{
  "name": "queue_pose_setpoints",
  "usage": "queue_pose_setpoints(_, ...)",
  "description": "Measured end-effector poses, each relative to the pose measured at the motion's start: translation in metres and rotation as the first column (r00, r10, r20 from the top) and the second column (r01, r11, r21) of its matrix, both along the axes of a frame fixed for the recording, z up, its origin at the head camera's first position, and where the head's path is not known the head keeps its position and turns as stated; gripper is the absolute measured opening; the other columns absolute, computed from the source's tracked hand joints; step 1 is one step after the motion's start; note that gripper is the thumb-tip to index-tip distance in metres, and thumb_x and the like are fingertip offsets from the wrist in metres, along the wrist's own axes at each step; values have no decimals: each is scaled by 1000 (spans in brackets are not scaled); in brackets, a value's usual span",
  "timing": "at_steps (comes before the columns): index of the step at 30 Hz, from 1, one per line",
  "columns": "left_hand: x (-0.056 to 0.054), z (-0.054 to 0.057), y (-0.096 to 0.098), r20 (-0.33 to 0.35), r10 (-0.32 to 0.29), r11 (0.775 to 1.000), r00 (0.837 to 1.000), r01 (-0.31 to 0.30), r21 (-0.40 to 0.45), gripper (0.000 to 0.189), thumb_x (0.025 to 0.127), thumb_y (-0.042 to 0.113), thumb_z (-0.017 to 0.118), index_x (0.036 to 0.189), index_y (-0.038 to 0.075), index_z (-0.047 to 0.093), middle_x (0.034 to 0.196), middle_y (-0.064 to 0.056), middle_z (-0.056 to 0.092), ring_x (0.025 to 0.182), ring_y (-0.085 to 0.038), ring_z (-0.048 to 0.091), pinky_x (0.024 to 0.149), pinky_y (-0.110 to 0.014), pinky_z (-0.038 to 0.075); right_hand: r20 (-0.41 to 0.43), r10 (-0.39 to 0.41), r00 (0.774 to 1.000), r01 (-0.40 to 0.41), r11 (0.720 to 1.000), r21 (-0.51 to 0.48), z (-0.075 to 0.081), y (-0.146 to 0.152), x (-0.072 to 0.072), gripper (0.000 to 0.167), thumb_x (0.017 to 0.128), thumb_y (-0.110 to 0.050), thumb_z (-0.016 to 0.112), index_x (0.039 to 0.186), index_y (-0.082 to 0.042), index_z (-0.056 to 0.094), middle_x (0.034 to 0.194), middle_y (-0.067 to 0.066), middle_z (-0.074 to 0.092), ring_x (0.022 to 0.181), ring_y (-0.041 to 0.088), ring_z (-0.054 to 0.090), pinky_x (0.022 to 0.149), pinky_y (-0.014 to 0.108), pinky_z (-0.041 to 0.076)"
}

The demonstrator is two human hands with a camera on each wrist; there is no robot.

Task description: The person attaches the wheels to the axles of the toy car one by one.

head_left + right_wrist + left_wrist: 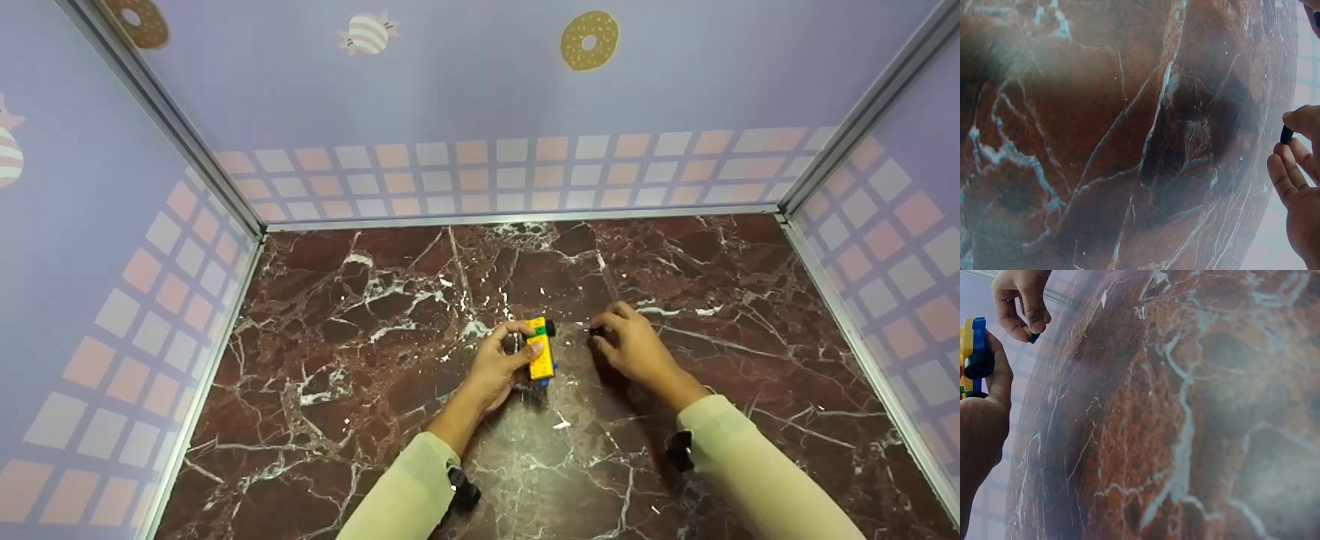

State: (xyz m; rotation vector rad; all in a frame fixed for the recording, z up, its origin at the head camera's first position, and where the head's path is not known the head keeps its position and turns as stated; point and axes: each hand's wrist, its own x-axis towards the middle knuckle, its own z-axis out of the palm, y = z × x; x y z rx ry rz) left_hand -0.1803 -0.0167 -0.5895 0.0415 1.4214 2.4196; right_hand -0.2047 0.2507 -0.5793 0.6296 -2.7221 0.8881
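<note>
Near the middle of the table, my left hand [491, 371] grips a toy car built of yellow, green and blue plastic bricks [540, 364], thumb on its near face. A black wheel [550, 327] sticks out from the car's right side toward the far end. In the left wrist view the blue base and a black wheel [979, 365] show beside the fingers. My right hand [637, 349], a short way to the right of the car, pinches a small black wheel-like piece [595, 331] between thumb and fingertips. Seen edge-on, this piece [1286, 134] looks thin and dark.
The table [360, 420] has a dark red-brown marbled top with white veins. Lilac walls with pink and white squares enclose it at the back [495, 97], left [97, 247] and right [885, 232]. Black wrist cameras sit at both sleeves.
</note>
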Motion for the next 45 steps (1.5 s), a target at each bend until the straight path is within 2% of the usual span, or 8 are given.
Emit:
queue_pose_setpoints(5, -1, -2, 0, -17, 18, 1000, 1000, -18, -4, 20, 101, -8, 71, 111, 9, 68, 148, -10, 50, 106, -24, 71, 86, -38, 72, 7, -4, 1000, 4, 1000, 0, 0, 1, 1, 22, 90, 5, 83, 111, 0, 79, 102, 15, 64, 90, 30, 68, 80, 48, 64)
queue_pose_setpoints(14, -2, -3, 3, -89, 54, 998, 995, -57, -28, 15, 99, -9, 73, 110, 0, 68, 144, -7, 51, 120, -26, 63, 87, -33, 71, 38, -16, 999, 17, 1000, -14, 5, 1, 3, 21, 91, 2, 83, 112, -2, 79, 103, 15, 65, 93, 32, 69, 82, 49, 64)
queue_pose_setpoints(19, -3, -3, 2, -105, 64, 996, 992, -70, -55, 15, 99, -8, 74, 112, -9, 66, 150, -14, 47, 132, -29, 56, 89, -32, 70, 26, -5, 1000, 5, 1000, -22, 6, -1, 4, 22, 91, 2, 83, 112, -2, 79, 103, 15, 65, 95, 33, 71, 84, 50, 66)
queue_pose_setpoints(22, -3, -3, 2, -103, 67, 995, 992, -74, -62, 16, 100, -8, 73, 113, -12, 65, 155, -19, 44, 133, -32, 55, 89, -34, 71, 14, 7, 1000, -6, 999, -45, 8, -2, 4, 22, 90, 4, 83, 112, -2, 79, 104, 16, 67, 95, 34, 72, 85, 50, 67)
queue_pose_setpoints(30, -3, -3, 0, -122, 79, 993, 989, -88, -73, 17, 99, -8, 74, 113, -13, 66, 160, -28, 38, 141, -32, 49, 91, -31, 70, 8, 48, 999, -46, 991, -129, 13, -8, 7, 24, 89, 7, 85, 111, -1, 79, 107, 14, 71, 95, 30, 75, 87, 45, 69)
queue_pose_setpoints(37, -5, -4, -1, -146, 91, 988, 985, -108, -110, 32, 99, -6, 75, 121, -21, 58, 156, -24, 43, 144, -33, 45, 92, -27, 68, -31, 87, 996, -91, 985, -147, 19, -13, 9, 24, 88, 7, 86, 110, 0, 79, 105, 14, 71, 92, 31, 75, 82, 44, 70)
queue_pose_setpoints(45, -4, -1, 0, -122, 98, 989, 988, -110, -95, 30, 100, -7, 73, 122, -21, 58, 154, -18, 43, 134, -32, 53, 87, -33, 71, -34, 145, 989, -149, 976, -156, 22, -18, 13, 27, 88, 9, 85, 113, 2, 79, 107, 16, 71, 92, 34, 75, 82, 48, 71)
